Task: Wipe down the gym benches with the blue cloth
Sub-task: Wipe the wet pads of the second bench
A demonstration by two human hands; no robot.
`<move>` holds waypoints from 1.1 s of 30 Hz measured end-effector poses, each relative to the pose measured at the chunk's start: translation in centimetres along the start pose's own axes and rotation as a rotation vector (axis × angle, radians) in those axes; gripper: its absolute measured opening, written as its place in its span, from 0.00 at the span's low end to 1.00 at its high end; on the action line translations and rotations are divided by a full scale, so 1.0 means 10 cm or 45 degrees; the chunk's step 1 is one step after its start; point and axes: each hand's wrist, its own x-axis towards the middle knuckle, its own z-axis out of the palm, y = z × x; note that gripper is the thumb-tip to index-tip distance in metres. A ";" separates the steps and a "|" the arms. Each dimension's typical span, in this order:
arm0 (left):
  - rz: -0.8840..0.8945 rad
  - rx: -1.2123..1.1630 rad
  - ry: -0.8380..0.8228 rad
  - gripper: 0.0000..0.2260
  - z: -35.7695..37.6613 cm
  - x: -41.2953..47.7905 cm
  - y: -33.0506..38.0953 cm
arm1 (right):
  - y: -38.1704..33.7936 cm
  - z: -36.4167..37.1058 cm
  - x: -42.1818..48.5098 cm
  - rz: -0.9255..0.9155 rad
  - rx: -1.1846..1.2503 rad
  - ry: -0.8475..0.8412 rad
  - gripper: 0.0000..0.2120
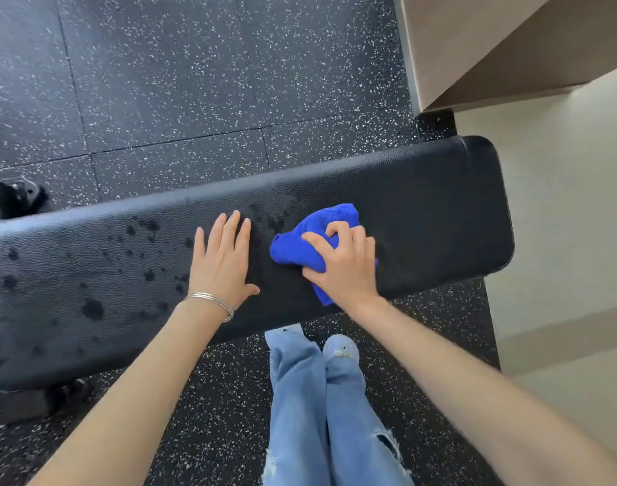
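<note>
A long black padded gym bench [436,205] runs across the view from lower left to upper right. Dark wet droplets speckle its left half. My right hand [345,264] presses a bunched blue cloth [310,236] onto the pad right of the middle, fingers curled into it. My left hand [222,261] lies flat on the pad just left of the cloth, fingers spread, a thin silver bracelet on the wrist. The two hands are a short gap apart.
Black speckled rubber floor [194,82] surrounds the bench. A beige wall [559,212] and a boxed corner [475,47] stand close to the bench's right end. My legs in light blue jeans [310,398] are against the near side. Bench frame parts [12,198] show at left.
</note>
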 end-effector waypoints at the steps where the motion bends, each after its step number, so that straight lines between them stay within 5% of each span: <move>1: -0.003 0.002 -0.003 0.52 0.01 -0.01 0.01 | 0.17 -0.04 -0.03 -0.126 -0.030 -0.024 0.22; 3: 0.001 0.012 0.011 0.52 0.03 -0.02 0.06 | 0.57 -0.15 -0.04 -0.069 -0.053 -0.036 0.21; 8: 0.022 0.003 0.047 0.50 0.08 -0.08 0.26 | 1.52 -0.34 -0.22 0.995 0.026 0.194 0.20; 13: 0.046 -0.010 0.075 0.49 0.18 -0.26 0.39 | 1.07 -0.14 -0.24 1.282 0.063 0.370 0.18; 19: -0.074 0.004 0.034 0.48 0.35 -0.55 0.35 | -0.09 0.23 -0.85 0.514 0.184 0.146 0.20; 23: -0.094 -0.014 -0.007 0.48 0.36 -0.66 0.39 | 0.45 0.09 -0.92 -0.300 0.005 0.020 0.22; 25: -0.064 -0.010 0.026 0.47 0.37 -0.68 0.44 | 0.96 -0.04 -0.95 -0.473 -0.111 -0.030 0.21; 27: -0.035 -0.011 0.060 0.47 0.38 -0.67 0.50 | 1.43 -0.18 -0.98 -0.044 -0.016 0.039 0.22; 30: -0.019 -0.001 0.078 0.47 0.42 -0.65 0.59 | 1.77 -0.29 -0.88 0.967 0.223 0.160 0.21; 33: -0.002 -0.001 0.075 0.47 0.50 -0.71 0.65 | 1.70 -0.34 -0.63 1.354 0.340 0.236 0.20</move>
